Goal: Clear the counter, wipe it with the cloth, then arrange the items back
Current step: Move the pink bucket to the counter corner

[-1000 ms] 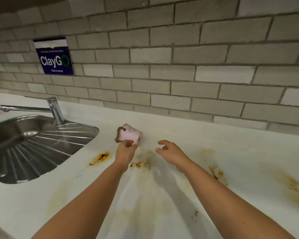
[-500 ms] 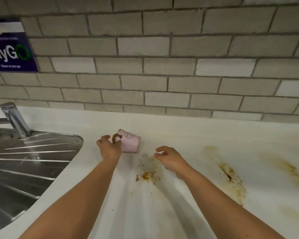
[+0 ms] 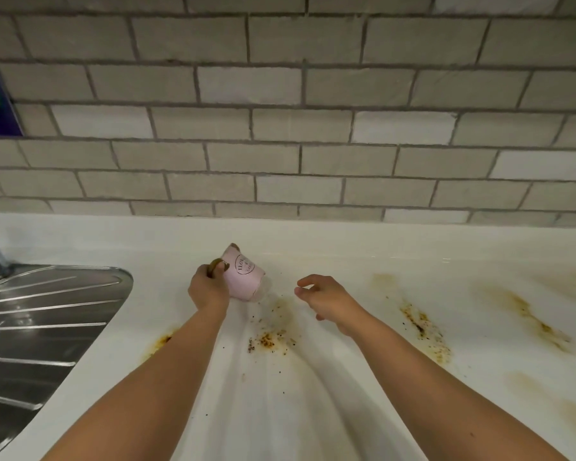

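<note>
One cup (image 3: 245, 277) to clear, looks like: pink, tipped over mid-counter (image 3: 379, 247), sink (image 3: 47, 314) at its 9 o'clock. Left hand (image 3: 208, 291) fingers curl round its brown-smeared rim; right hand (image 3: 326, 297) hovers at its 3 o'clock, fingers loose, holding nothing. Next it needs lifting away carefully. Can't see what's inside.

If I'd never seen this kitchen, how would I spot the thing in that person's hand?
Start at the white counter under the tiled wall, right of the steel sink. There the left hand grips a small cup tipped sideways. It is the only pink thing, with a round printed label and a brown-smeared rim, among yellow-brown stains.
</note>
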{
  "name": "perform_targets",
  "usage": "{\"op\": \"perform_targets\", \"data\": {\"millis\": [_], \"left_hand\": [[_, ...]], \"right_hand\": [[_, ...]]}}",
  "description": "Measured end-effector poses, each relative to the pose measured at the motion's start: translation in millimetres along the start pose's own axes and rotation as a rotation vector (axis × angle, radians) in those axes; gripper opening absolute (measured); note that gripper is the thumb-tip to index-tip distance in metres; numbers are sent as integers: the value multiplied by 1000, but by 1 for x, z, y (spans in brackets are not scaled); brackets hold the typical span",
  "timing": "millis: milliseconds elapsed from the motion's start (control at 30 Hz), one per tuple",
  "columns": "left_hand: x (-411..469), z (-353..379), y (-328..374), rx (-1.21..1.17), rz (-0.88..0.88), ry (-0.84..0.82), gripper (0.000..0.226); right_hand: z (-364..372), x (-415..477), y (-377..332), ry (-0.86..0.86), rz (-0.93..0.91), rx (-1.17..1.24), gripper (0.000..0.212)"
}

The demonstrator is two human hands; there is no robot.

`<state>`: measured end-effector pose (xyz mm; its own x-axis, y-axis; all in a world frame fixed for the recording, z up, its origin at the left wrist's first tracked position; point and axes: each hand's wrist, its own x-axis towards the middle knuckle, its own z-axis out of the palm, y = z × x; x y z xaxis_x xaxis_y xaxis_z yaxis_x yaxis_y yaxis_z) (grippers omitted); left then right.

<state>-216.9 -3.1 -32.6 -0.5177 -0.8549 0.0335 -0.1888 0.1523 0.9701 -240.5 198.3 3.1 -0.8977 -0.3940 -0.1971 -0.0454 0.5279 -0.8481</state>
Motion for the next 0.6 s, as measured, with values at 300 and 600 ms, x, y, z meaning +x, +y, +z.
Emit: {"op": "perform_targets", "data": {"millis": [300, 600], "left_hand": [[-55, 25, 38, -162, 173, -225, 12], [-136, 66, 78, -226, 285, -468, 16]], "right_hand": [[-27, -6, 7, 180, -35, 109, 31], [-102, -53, 29, 398, -31, 189, 48]]}}
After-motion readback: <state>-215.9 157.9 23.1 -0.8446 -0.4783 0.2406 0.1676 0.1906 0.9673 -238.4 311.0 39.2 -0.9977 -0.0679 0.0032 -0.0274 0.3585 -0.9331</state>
